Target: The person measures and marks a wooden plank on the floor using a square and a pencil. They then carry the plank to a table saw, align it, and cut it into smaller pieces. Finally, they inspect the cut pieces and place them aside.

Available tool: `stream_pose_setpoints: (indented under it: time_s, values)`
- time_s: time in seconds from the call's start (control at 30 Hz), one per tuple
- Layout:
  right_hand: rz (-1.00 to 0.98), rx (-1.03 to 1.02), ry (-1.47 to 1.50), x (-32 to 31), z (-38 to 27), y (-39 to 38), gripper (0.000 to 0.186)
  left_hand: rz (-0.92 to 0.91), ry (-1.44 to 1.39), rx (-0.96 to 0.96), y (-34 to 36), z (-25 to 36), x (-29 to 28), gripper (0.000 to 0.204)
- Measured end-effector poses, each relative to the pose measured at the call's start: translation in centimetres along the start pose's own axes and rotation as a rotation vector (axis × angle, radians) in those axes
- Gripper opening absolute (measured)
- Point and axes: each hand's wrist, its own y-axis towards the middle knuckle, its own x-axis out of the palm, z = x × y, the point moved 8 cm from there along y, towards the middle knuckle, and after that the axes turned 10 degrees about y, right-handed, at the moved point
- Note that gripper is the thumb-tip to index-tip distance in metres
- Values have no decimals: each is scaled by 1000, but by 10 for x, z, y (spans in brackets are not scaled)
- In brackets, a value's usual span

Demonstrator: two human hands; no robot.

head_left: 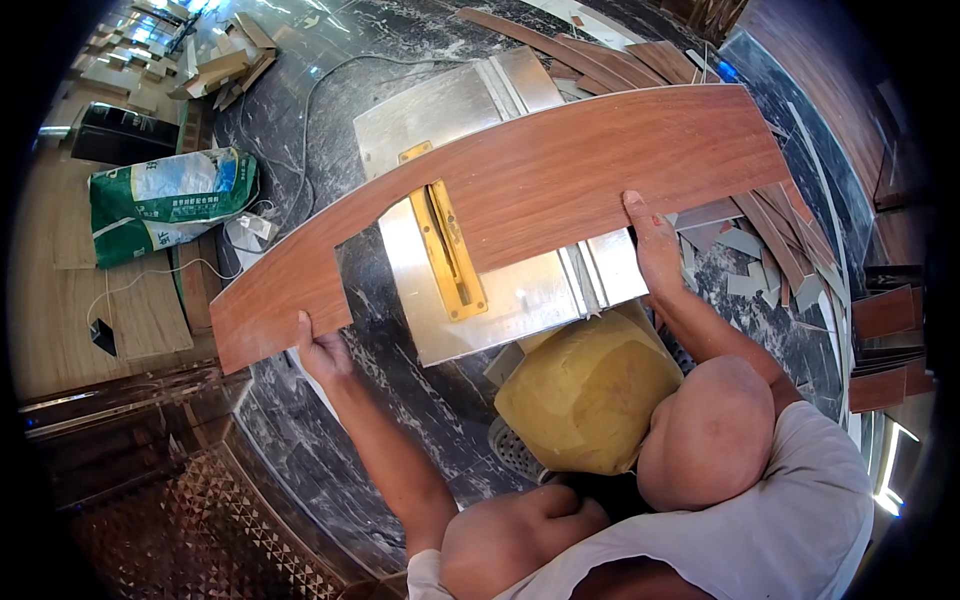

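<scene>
A long reddish-brown wood-grain plank (pixel 600 150) lies slantwise across a table saw, with a rectangular notch cut into its near edge. My left hand (pixel 324 352) pinches the near edge at its left end, thumb on top. Farther right, my right hand (pixel 652 232) grips the same edge, thumb on the face and fingers hidden underneath. Through the notch shows the saw's silver metal top (pixel 530 305) with a yellow slotted insert (pixel 447 250). The plank covers the insert's far part; I cannot tell whether the blade turns. A yellow rounded cover (pixel 590 395) sits below the saw top, between my knees.
Cut strips and offcuts (pixel 775 235) lie heaped at the right. At the left are a green-and-white bag (pixel 175 205), a black box (pixel 125 133) and a white socket block (pixel 252 232). A grey cable (pixel 310 120) crosses the dusty dark marble-look floor (pixel 380 440).
</scene>
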Motion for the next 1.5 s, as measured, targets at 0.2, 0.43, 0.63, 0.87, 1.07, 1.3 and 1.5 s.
stream_pose_setpoints:
  time_s: [0.2, 0.43, 0.63, 0.87, 1.07, 1.3, 1.5]
  values:
    - [-106, 72, 3, 3, 7, 4, 41, -7, 12, 53, -3, 5, 1, 51]
    - [-128, 100, -13, 6, 8, 6, 41, 7, 8, 39, -2, 3, -6, 49]
    - [-41, 16, 159, -4, 12, 11, 46, -35, 35, 27, -9, 0, 9, 48]
    - [27, -49, 296, -6, 10, 9, 50, 4, 139, 52, -15, -3, 23, 49]
    - [77, -100, 259, -16, 9, 13, 58, -49, 61, 5, -13, -7, 26, 51]
    - [124, -139, 300, -19, 10, 12, 54, -68, 101, 49, -12, -7, 32, 49]
    - [151, -173, 338, -20, 5, 7, 45, -64, 77, 11, -6, -14, 39, 51]
